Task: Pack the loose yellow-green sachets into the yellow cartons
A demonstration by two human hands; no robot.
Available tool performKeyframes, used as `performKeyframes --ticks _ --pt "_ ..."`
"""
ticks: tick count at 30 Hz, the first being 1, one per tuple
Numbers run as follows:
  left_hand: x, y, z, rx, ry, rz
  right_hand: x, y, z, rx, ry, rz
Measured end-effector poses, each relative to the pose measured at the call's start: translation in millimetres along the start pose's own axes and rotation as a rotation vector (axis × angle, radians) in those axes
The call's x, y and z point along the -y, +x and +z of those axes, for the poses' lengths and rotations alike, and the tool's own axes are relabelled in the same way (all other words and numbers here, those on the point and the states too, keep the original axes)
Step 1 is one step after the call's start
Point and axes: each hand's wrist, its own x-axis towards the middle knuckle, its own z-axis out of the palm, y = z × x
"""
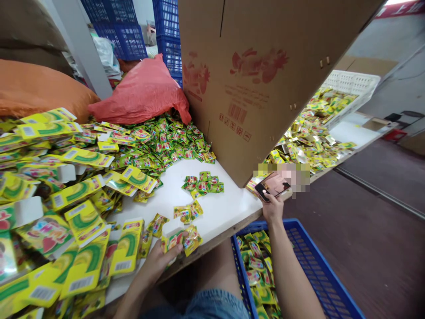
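Observation:
My left hand [161,261] is closed around a small candy box [174,239] at the table's front edge, its white end flap standing up. A yellow candy packet [193,241] sits right against that box; whether my fingers also grip it, I cannot tell. My right hand [274,208] holds a smartphone [265,190] beside the lower corner of a big carton; part of the phone's surroundings is pixelated. On the white tabletop [229,208] lie a few yellow packets [188,212] and a small group of green packets [206,182].
Printed boxes [86,217] heap up on the left, with a pile of green packets [172,139] behind. A tall carton [239,88] stands on the table. More packets [312,146] lie beyond it. Below, a blue crate [308,266] holds packets. A red sack [146,93] lies behind.

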Motion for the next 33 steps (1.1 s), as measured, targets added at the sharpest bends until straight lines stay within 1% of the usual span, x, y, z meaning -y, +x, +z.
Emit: performKeyframes --ticks 5,11,14,21,24,26,28,31,33 --pt "1.9 0.7 -0.5 -0.018 0.004 -0.037 0.7 -0.5 1.1 -0.009 -0.013 0.002" --pt "3.1 0.9 -0.9 -0.017 -0.016 0.0 2.0 -1.3 2.9 -0.018 -0.014 -0.003" --pt "3.8 0.8 -0.8 -0.018 -0.013 -0.007 1.7 -1.2 2.9 -0.017 -0.016 -0.003" --pt "-1.0 0.2 1.0 -0.003 -0.054 0.003 1.2 -2.2 3.6 -0.054 -0.002 -0.02" --pt "-3.0 0.2 1.7 -0.017 -0.055 -0.03 1.2 -2.4 5.2 -0.078 0.009 -0.04" --pt "-4.8 0.0 1.7 -0.037 -0.045 -0.052 1.6 -1.9 7.9 -0.096 0.019 -0.058" --pt "-7.4 -0.6 1.5 -0.031 -0.034 -0.051 2.5 -0.5 12.8 -0.108 0.034 -0.084" --pt "-10.6 -1.4 1.2 0.002 -0.034 -0.02 4.8 3.1 24.2 -0.116 0.059 -0.128" --pt "-10.1 -1.6 1.1 -0.007 -0.047 -0.03 6.3 5.8 33.0 -0.116 0.074 -0.153"
